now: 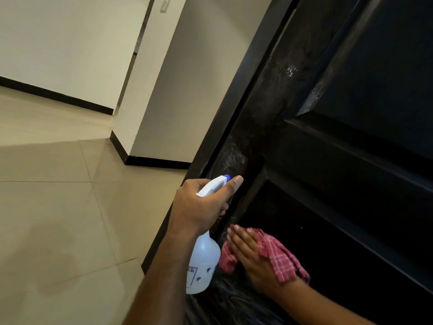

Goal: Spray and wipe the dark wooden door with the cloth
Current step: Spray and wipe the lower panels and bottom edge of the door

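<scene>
Streaks wet the door (276,118) above the left hand (199,207) gripping the bottle (203,261), the flat right hand (248,252) presses the cloth (281,259) just below it, and panels (375,66) beyond look untouched

Plain cream painted walls (70,43), black skirting board (56,96) at base. Floor of large glossy beige tiles (58,207). Small pale switch plate (164,5) high on wall.

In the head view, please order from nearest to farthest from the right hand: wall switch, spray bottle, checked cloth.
1. checked cloth, under the right hand, against the door.
2. spray bottle, just left, held by the left hand.
3. wall switch, far off, top of view.
</scene>
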